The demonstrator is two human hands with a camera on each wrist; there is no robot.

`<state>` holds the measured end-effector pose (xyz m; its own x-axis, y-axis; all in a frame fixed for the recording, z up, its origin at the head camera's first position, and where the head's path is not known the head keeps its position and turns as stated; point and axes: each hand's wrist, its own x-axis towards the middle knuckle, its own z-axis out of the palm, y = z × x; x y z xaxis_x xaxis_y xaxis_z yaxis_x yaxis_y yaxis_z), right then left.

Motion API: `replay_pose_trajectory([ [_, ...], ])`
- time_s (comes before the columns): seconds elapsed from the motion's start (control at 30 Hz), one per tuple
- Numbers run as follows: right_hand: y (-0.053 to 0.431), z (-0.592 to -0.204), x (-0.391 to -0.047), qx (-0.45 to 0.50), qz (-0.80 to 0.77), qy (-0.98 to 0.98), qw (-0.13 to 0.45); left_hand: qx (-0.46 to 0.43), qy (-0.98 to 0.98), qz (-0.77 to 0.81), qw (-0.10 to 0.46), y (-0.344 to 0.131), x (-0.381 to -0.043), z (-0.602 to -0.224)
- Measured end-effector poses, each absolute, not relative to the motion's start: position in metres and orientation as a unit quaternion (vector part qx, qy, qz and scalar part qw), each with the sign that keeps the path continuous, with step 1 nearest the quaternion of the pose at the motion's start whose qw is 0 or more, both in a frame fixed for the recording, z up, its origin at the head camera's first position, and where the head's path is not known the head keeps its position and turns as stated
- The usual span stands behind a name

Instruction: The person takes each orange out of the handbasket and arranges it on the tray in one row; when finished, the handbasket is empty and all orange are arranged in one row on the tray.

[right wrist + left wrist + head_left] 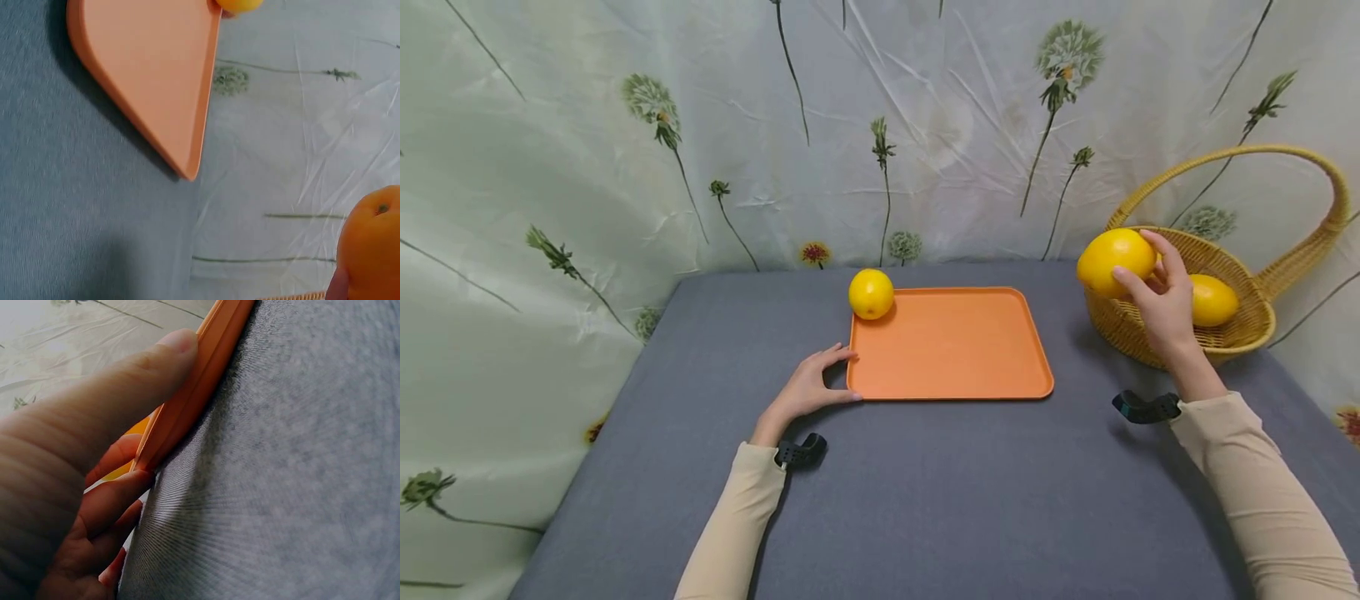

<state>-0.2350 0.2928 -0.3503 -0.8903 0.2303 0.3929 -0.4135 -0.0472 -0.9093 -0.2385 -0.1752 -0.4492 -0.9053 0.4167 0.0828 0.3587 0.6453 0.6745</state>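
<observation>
Biggest first. Pale cloth (760,125) printed with dandelions hangs behind the tray and off to its left. Grey tabletop (970,500) lies under the tray and spreads out on every side of it. Person at work; beige sleeves (730,525) reach in from the tray's near side.

Woven basket (1108,325), tall arched handle, stands right of the tray, well apart. Orange tray (955,350) lies flat.

Hands next. Left hand (808,385) is at the tray's near-left corner: thumb and fingers spread wide, touching its edge. Right hand (1165,304) is over the basket, to the tray's right, its thumb and fingers gripping a large yellow fruit (1116,260).

Smaller things: oval fruit (1215,300) inside the basket, right of the tray; round fruit (871,293) on the tray's far-left corner. A black wrist device (802,451) I note on the left arm, nearer me than the tray's corner.
</observation>
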Motion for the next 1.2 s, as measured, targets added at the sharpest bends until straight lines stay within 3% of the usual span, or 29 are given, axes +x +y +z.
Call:
replay_pose_trajectory([
  [0.53, 0.263, -0.357, -0.244, 0.083, 0.683, -0.700, 0.193, 0.215, 0.907, 0.359, 0.039, -0.176, -0.237, -0.450],
  [1.2, 0.226, -0.371, -0.273, 0.103, 0.697, -0.704, 0.094, 0.220, 0.905, 0.361, 0.039, -0.174, -0.239, -0.447],
])
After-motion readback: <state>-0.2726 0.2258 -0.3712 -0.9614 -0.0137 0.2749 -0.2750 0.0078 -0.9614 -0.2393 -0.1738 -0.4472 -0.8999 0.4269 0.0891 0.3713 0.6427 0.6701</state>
